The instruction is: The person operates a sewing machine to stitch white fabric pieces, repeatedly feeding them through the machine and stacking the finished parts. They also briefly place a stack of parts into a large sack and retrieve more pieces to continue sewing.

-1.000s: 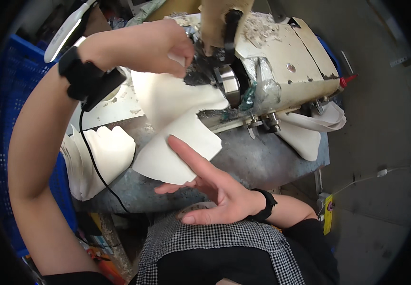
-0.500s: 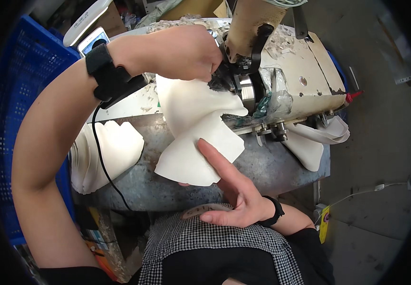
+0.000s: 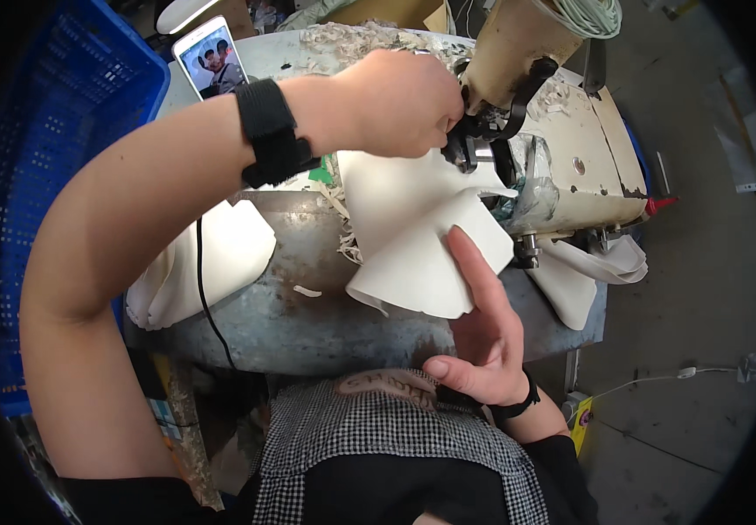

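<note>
A broad white sheet piece [image 3: 413,219], leather-like and curved, runs from the bench's front up to a machine head. My left hand [image 3: 404,101] is closed at its far edge, beside the dark presser parts [image 3: 465,149]; its fingertips are mostly hidden. My right hand [image 3: 487,319] is at the sheet's near right side. Its index finger lies stretched along the top, the other fingers go underneath, and the thumb stands apart. The sheet's near edge curls and hangs free of the bench.
A pile of similar white pieces [image 3: 220,258] lies left, crossed by a black cable. More white pieces [image 3: 570,284] sit under the machine's right side. Pale scraps [image 3: 351,39] litter the back. A phone [image 3: 212,57] leans near a blue crate [image 3: 63,114]. The metal bench [image 3: 308,332] has a curved front edge.
In the picture, the sheet and both hands have shifted to the right. The sheet's near edge now curls more. Scraps beside the sheet and more of the phone have come into sight.
</note>
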A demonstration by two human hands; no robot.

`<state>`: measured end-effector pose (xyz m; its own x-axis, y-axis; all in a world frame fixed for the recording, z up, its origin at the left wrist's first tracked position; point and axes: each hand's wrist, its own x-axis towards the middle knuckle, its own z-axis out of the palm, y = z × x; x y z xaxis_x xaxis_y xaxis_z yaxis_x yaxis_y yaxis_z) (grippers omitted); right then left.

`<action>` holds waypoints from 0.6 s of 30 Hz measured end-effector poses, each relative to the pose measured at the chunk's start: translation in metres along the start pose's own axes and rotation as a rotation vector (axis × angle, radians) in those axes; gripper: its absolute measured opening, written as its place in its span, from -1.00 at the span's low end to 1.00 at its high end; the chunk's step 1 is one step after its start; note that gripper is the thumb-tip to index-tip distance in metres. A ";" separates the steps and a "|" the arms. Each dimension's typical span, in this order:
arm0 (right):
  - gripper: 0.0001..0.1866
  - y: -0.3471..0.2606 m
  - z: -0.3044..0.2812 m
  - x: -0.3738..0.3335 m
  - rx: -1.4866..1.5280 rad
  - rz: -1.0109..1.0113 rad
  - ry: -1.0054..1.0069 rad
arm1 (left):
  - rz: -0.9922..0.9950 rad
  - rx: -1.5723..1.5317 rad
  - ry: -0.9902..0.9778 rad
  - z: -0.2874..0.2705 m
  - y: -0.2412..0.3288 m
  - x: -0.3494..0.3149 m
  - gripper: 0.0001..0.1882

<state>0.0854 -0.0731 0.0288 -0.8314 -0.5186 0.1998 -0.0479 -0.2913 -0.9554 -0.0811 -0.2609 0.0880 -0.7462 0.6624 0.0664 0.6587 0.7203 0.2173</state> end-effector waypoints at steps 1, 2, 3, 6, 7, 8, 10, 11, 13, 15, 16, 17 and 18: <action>0.01 -0.001 -0.002 -0.002 -0.007 -0.003 0.016 | 0.004 -0.020 0.025 0.004 -0.001 -0.001 -0.80; 0.10 -0.003 -0.004 -0.006 -0.086 0.009 0.058 | 0.007 -0.039 0.050 0.008 -0.003 -0.002 -0.80; 0.14 -0.001 -0.004 -0.008 -0.114 -0.068 0.141 | -0.006 -0.072 0.064 0.011 -0.002 -0.003 -0.79; 0.32 0.008 -0.012 -0.018 -0.292 -0.201 0.313 | -0.039 -0.185 0.115 0.020 0.000 -0.005 -0.78; 0.33 0.008 -0.014 -0.018 -0.359 -0.193 0.346 | -0.057 -0.224 0.120 0.022 0.001 -0.005 -0.77; 0.33 0.008 -0.016 -0.018 -0.425 -0.186 0.377 | -0.076 -0.264 0.125 0.025 0.001 -0.007 -0.77; 0.19 0.008 -0.020 -0.018 -0.617 -0.189 0.397 | -0.092 -0.318 0.140 0.026 0.002 -0.007 -0.75; 0.13 0.009 -0.022 -0.018 -0.713 -0.189 0.407 | -0.092 -0.337 0.150 0.029 0.001 -0.006 -0.75; -0.02 0.007 -0.027 -0.015 -0.782 -0.164 0.285 | -0.102 -0.365 0.164 0.029 0.002 -0.006 -0.74; -0.26 -0.002 -0.020 -0.008 -1.008 -0.228 0.277 | -0.124 -0.387 0.167 0.030 0.004 -0.007 -0.73; -0.38 -0.005 -0.018 -0.004 -1.118 -0.264 0.269 | -0.104 -0.381 0.191 0.032 0.002 -0.009 -0.72; -0.46 -0.002 -0.022 -0.002 -1.215 -0.334 0.308 | -0.085 -0.375 0.214 0.035 0.000 -0.010 -0.72; -0.53 0.004 -0.029 -0.003 -1.318 -0.395 0.356 | -0.055 -0.378 0.232 0.032 0.003 -0.010 -0.72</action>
<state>0.0714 -0.0497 0.0183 -0.7254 -0.2961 0.6214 -0.6143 0.6858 -0.3903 -0.0687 -0.2584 0.0569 -0.8095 0.5301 0.2523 0.5681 0.5991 0.5642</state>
